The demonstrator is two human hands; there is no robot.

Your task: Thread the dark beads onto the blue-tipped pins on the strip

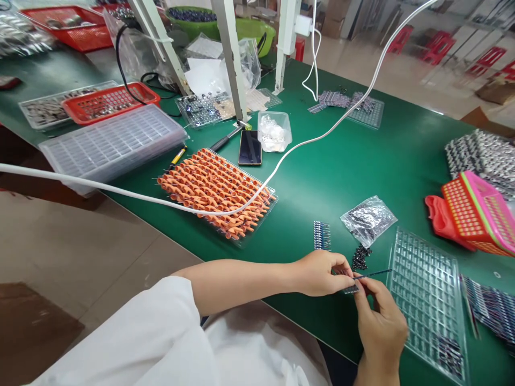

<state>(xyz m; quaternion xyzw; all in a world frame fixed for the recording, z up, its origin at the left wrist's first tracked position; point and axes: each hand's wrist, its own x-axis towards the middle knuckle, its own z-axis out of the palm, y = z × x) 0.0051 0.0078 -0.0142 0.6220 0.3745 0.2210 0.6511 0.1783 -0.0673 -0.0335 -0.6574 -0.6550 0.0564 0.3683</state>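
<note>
The narrow, dark-blue, flat strip (380,273) is in the two hands above the near edge of the green tabletop (317,171), its free end poking out to the right. Going left to right from my remote seat, I find the clear tray of orange, tube-like pieces (217,190) well away from the hands, then the short row of blue pieces with thin wire legs (321,236) just beyond the left hand (322,273). That hand's thumb and forefinger are clamped on the strip's left end, and a small, dark, gridded piece (351,289) shows below the thumb. The pile of tiny black parts (361,257) lies close by, near the crinkled clear plastic bag (369,219). The right hand (382,316) has its thumb and forefinger brought together on the strip too, beside the left fingertips. Right of it I see the clear, gridded plastic tray (426,289), then the stack of blue strips (488,305). I judge the held strip light, fairly stiff and liable to snap if bent; I'd pinch its long edges gently.
</note>
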